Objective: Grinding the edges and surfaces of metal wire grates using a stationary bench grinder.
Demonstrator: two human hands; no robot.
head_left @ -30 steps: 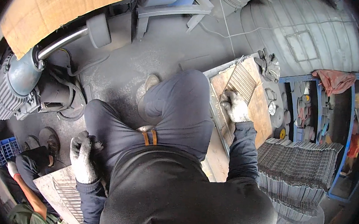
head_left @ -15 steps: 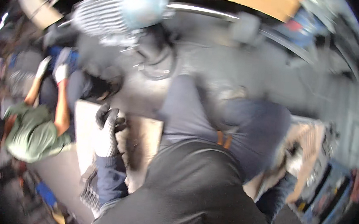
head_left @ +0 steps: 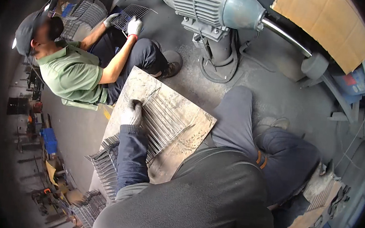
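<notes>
My left hand [head_left: 131,114], in a white glove with dark fingertips, is closed at the left edge of a wire rack [head_left: 163,122]. The rack, a grid of thin parallel metal rods, rests on a worn, stained board [head_left: 126,82] to the left of my legs. Beside my left forearm, a stack of similar wire racks [head_left: 107,168] lies at the board's near edge. My right hand is out of sight beyond my body at the lower right.
A co-worker [head_left: 76,67] sits at the left, gloved hands on another wire rack [head_left: 132,15]. Ahead stands a ribbed grey-blue motor [head_left: 200,5] with a shaft and wheel [head_left: 314,65]. Cardboard [head_left: 324,26] hangs upper right; a blue box [head_left: 49,140] sits far left.
My view has swung left, and the blur has cleared. The wire rack now shows plainly at my left hand. My right hand has gone out of view.
</notes>
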